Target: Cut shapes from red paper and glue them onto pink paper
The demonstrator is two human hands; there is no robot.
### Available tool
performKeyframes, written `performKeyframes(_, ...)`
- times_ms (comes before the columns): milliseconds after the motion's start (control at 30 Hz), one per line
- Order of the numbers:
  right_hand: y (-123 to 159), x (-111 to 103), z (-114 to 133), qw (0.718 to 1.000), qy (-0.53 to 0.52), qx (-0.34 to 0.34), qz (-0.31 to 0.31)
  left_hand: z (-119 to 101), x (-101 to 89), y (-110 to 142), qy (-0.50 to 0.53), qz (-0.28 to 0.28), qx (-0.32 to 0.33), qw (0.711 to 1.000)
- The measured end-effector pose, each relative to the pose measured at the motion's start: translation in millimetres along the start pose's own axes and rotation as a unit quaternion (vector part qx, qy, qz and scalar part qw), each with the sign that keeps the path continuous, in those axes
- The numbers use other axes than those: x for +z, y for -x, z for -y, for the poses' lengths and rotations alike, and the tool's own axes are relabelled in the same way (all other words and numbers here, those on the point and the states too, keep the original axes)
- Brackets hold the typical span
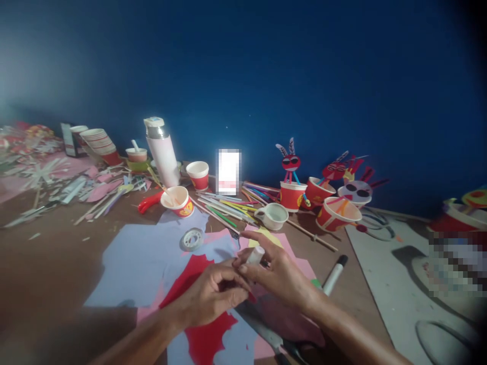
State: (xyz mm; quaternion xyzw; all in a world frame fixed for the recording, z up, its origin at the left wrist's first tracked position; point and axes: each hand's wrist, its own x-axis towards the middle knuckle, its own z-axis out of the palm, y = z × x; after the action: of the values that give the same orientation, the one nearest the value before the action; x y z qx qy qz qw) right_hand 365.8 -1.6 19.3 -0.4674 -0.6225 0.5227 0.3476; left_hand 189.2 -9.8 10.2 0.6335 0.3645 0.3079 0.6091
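My right hand (283,271) is closed around a short white tube with a rounded end (255,255); its index finger sticks out past the tube. Touching it from the left is my left hand (215,294), with its thumb and fingers pinched together. A small red bit shows at those fingertips, too hidden to name. Beneath both hands lies cut red paper (209,337) on light blue paper (131,263) and pink sheets. Scissors (266,334) rest under the right wrist, partly covered. A roll of tape (192,239) lies just beyond the left hand.
A paper cup (177,202), a small clear cup (274,216) and coloured sticks (228,207) stand or lie ahead. Behind are a white thermos (163,157) and red cups with paper puppets (292,195). A marker (335,275) lies right; paper scraps (102,195) spread left.
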Motion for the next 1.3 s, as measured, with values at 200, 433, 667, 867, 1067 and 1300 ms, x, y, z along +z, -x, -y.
performKeyframes(200, 7, 3, 7, 0.997, -0.009, -0.074, -0.016, 5, 7.1, 1, 0.132, -0.032, -0.053, 0.989)
performKeyframes(433, -2, 4, -1, 0.995, -0.090, -0.041, -0.007, 4, 1.4, -3, 0.345, -0.124, -0.023, 0.930)
performKeyframes(667, -5, 21, -6, 0.983, -0.179, -0.022, 0.036, 6, 3.4, 0, 0.306, -0.137, -0.044, 0.941)
performKeyframes(867, -4, 27, -10, 0.973, -0.225, 0.029, 0.043, 3, -1.8, -1, 0.235, -0.156, -0.012, 0.959)
performKeyframes(1067, -5, 36, -11, 0.946, -0.268, 0.057, 0.171, -5, 6.0, 3, 0.249, -0.198, -0.005, 0.948)
performKeyframes(1300, 1, 28, -6, 0.997, 0.050, -0.064, -0.008, -15, 7.8, 6, 0.218, -0.269, 0.027, 0.938)
